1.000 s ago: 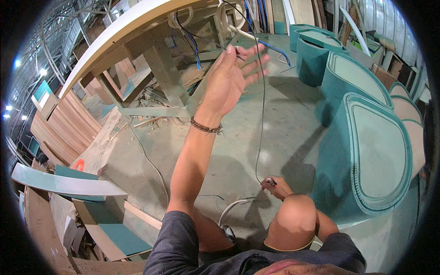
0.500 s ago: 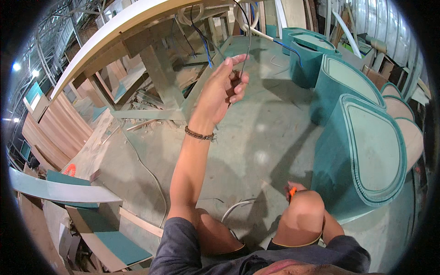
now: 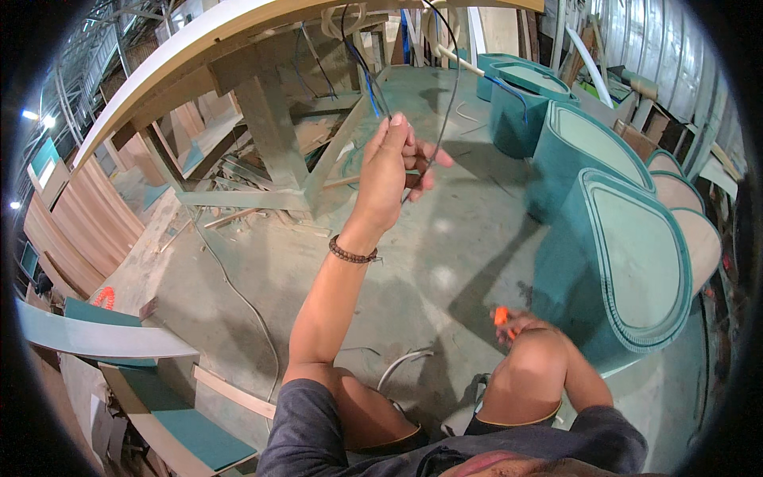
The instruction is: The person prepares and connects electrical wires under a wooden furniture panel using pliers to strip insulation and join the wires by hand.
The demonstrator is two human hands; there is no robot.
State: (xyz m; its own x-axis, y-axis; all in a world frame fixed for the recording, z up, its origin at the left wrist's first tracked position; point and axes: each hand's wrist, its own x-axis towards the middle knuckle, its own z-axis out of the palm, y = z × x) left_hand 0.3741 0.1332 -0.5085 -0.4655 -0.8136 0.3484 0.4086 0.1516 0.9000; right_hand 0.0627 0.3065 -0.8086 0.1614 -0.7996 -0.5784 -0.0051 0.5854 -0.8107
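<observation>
Grey cable (image 3: 456, 83) no longer runs down to the right hand (image 3: 528, 323), which grips an orange tool (image 3: 501, 316) lower right — left hand (image 3: 395, 163), upper centre, holds the cable in curled fingers, so control seems to rest there alone.

2 hands (image 3: 385, 175), 1 orange tool (image 3: 501, 316), 1 bracelet (image 3: 351, 252) and 4 teal drums (image 3: 648, 254) show.

Behind the nearest green box (image 3: 645, 254) stood other boxes (image 3: 594, 147); rounded brown boards (image 3: 699, 242) showed to its right, wooden panels (image 3: 99, 230) far to its left.
</observation>
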